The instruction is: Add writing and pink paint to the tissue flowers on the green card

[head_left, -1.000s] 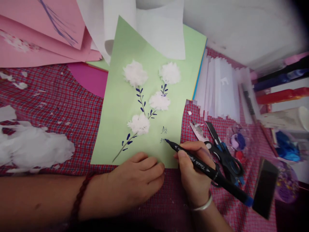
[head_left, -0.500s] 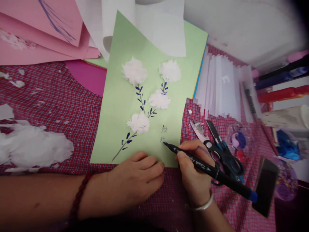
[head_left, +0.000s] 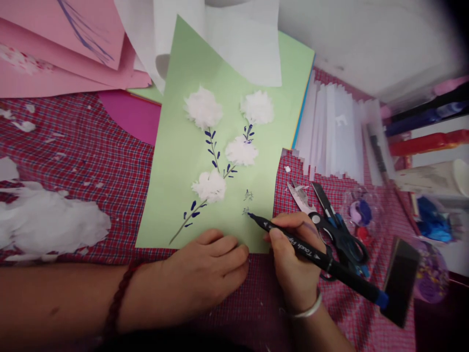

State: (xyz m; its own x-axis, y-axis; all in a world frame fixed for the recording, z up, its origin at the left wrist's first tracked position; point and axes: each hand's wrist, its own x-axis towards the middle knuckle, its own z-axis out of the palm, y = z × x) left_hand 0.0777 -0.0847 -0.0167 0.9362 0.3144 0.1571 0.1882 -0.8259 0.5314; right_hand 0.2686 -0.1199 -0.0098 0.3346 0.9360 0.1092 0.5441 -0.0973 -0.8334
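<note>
My right hand (head_left: 295,261) grips a black marker (head_left: 311,254) with a blue end. Its tip touches a green sheet of paper (head_left: 168,171), at the second of two small handwritten characters (head_left: 248,195). My left hand (head_left: 216,264) lies over the sheet's lower edge, palm down, fingers loosely bent with nothing in them. White paper-petal flowers (head_left: 208,186) are stuck on the sheet along drawn stems with dark blue leaves.
Scissors (head_left: 339,239) and a black phone (head_left: 399,281) lie right of my right hand. White paper scraps (head_left: 54,220) are at the left. Pink sheets (head_left: 98,29) lie at the upper left, and pleated white paper (head_left: 331,132) at the right, all on a checked cloth (head_left: 120,132).
A few more strokes show on the second character, with the marker tip shifted very slightly. My left hand stays in place, and the whole view has drifted a little.
</note>
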